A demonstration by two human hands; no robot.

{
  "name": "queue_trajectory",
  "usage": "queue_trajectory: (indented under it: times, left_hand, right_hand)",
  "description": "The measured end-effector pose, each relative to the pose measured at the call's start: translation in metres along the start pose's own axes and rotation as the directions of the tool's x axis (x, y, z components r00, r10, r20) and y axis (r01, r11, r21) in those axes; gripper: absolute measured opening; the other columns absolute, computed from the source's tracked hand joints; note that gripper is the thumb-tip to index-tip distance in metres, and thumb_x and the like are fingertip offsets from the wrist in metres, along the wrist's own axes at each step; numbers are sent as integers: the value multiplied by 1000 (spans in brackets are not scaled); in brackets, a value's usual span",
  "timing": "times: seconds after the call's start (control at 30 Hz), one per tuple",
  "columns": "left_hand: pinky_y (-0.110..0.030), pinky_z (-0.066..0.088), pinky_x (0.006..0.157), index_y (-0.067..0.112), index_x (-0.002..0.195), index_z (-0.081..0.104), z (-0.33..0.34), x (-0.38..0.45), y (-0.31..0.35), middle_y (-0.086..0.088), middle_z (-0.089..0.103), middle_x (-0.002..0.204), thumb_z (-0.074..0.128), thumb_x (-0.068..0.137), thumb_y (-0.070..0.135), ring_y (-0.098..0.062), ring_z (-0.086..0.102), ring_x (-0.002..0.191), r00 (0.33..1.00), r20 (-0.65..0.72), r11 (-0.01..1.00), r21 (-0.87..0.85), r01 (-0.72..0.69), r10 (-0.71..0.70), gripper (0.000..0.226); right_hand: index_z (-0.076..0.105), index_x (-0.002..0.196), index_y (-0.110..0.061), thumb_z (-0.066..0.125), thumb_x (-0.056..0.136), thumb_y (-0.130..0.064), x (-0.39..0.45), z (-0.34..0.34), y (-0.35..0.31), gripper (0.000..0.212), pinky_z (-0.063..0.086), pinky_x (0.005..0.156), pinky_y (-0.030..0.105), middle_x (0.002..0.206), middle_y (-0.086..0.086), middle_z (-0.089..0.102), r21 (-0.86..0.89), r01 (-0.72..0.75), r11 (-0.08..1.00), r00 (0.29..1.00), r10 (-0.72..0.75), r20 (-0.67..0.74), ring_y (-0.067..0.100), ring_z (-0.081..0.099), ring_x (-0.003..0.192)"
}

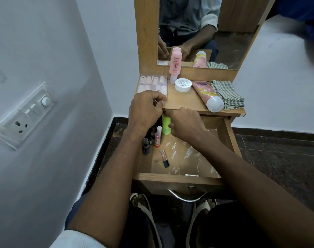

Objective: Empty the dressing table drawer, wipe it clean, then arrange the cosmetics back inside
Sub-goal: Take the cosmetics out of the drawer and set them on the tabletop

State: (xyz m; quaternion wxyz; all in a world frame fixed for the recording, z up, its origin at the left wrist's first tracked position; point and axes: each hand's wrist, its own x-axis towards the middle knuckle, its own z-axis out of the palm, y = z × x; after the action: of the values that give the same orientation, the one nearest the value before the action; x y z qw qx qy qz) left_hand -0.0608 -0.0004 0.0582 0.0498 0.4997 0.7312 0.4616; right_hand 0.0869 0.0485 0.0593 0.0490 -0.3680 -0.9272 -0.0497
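Our right hand [186,125] has its fingers clamped on the green bottle [166,125]; lift it straight out of the drawer [170,178]. Left hand [145,111] fingers are curled, contents unclear.

Place: a home is showing here, a bedroom or dressing corner.
Furniture: a small wooden dressing table [184,102] is standing against a white wall, its mirror [202,29] reflecting the seated person.
Clutter: cosmetics are lying on top, a pink bottle [175,66] among them.
Wall: a switchboard [25,117] is sitting beside it (household sort).
Floor: dark stone tiles [281,153] are running underneath.
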Motion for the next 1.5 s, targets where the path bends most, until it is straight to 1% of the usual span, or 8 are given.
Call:
queue_trajectory:
  times: [0.43,0.6,0.73,0.93,1.17,1.23,1.37,1.5]
  left_hand:
    - [-38,62,83,31,97,84,1,1,2,15,79,95,72,87,17,-10,71,81,1000,4,1000,2,8,-8,21]
    - [-38,62,80,33,96,84,2,2,0,15,79,94,72,88,19,-9,71,79,1000,-12,1000,-7,-3,3,20]
    - [-38,62,77,34,95,83,2,5,-3,15,79,94,72,87,21,-9,70,78,1000,-26,1000,-24,-11,10,19]
    - [-37,61,76,34,95,84,2,7,-3,14,79,93,72,88,20,-9,69,75,999,-46,1000,-25,-13,12,19]
    - [-37,61,76,33,96,84,3,8,-2,14,78,93,72,89,20,-8,68,76,999,-39,1000,-9,-18,17,20]
    - [-38,61,75,34,96,84,4,9,-3,15,78,93,72,89,20,-8,68,75,999,-41,1000,-14,-17,17,20]
    - [-38,61,76,34,96,84,3,9,-5,14,79,93,72,88,20,-8,69,76,999,-40,1000,-26,-10,9,20]
    - [-37,61,78,33,97,84,3,9,-2,15,78,93,72,89,18,-8,68,76,999,-44,999,-44,0,-2,20]
  right_hand:
    - [59,119,-16,72,91,-30,0,15,-8,33,38,65,36,100,12,72,209,-87,974,986,115,-123,40,67,94]
    - [58,111,-19,77,80,-24,0,9,-6,37,50,66,39,93,6,68,301,-96,949,985,133,-107,34,64,86]
    - [58,107,-24,78,70,-23,2,-6,10,42,49,65,36,89,-2,64,375,-92,923,990,124,-61,28,59,82]
    - [70,89,-26,85,65,-23,9,-29,37,29,45,62,29,82,-5,68,620,-142,772,972,228,-61,12,63,74]
    - [75,86,-26,78,60,-32,22,-40,47,27,63,69,48,73,-1,72,786,-80,613,905,376,-201,19,72,67]
    - [75,87,-26,76,59,-33,24,-40,45,28,64,68,46,73,-2,72,797,-54,601,899,377,-224,17,71,64]
    - [76,90,-19,75,63,-31,25,-43,39,29,54,60,26,73,-7,69,771,-24,637,888,368,-276,1,55,56]
    - [74,91,-21,78,69,-25,36,-48,45,23,51,59,27,72,-12,64,772,-4,636,845,415,-337,1,52,58]
